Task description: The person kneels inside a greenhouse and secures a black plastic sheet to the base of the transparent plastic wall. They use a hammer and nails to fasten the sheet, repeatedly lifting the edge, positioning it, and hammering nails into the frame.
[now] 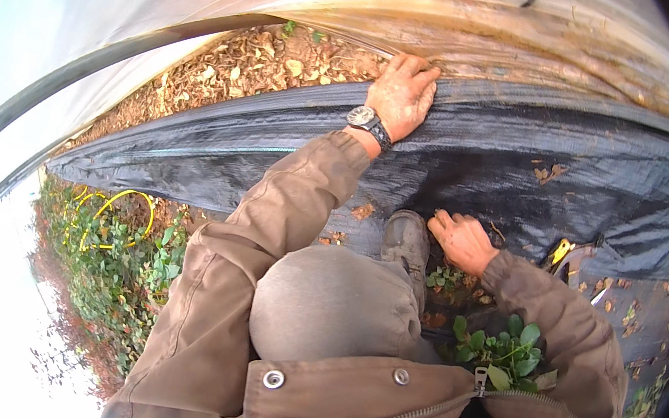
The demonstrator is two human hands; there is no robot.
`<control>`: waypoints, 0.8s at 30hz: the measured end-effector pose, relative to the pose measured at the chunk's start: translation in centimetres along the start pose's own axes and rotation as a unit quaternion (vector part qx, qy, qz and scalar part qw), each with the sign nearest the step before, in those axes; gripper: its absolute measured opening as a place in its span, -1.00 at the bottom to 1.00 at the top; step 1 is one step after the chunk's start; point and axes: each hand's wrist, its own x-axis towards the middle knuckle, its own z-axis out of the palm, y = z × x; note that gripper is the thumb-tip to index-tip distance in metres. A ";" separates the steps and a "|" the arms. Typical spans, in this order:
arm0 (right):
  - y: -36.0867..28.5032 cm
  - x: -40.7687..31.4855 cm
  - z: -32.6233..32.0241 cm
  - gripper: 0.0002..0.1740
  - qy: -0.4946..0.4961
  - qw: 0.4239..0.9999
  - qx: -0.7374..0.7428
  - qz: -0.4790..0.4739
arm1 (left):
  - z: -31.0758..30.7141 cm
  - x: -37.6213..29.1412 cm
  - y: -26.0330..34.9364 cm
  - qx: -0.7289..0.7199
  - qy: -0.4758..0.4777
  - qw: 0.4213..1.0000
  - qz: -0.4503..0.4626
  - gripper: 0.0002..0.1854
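Note:
My left hand (402, 96), with a wristwatch (369, 121) at its wrist, lies on the upper edge of a black woven ground cover sheet (552, 158), where it meets clear plastic film (530, 50). Its fingers are bent over that edge; whether they grip it cannot be told. My right hand (462, 241) is lower and to the right, beside the toe of a dark boot (408, 240). Its fingers are curled near the black sheet, and what is under them is hidden. Right of it lie a yellow-handled tool (558, 252) and a curved metal piece (576, 264).
Dry leaves on soil (245, 67) lie beyond the sheet at the upper left. A curved pipe (68, 68) spans the left side. Leafy plants (113, 279) with a yellow hose or cord (152, 223) stand at the left; a small green plant (505, 351) grows near my right forearm.

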 end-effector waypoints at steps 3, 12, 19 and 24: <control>0.0 -1.2 -0.4 -0.65 -0.002 1.000 0.021 0.009 | -0.4 0.0 -0.1 -0.004 -0.001 1.000 -0.007 -0.74; 2.3 -3.8 -21.7 -0.77 0.022 0.985 0.152 0.084 | 0.1 -0.1 0.6 -0.022 0.009 1.000 -0.013 -0.75; 3.8 3.7 -28.4 -0.82 0.278 0.950 0.039 0.138 | -0.3 -0.4 0.2 -0.026 0.006 1.000 -0.009 -0.74; 7.0 8.7 -25.4 -0.85 0.310 0.944 -0.061 0.098 | 0.1 0.0 0.4 -0.032 0.007 0.999 -0.006 -0.72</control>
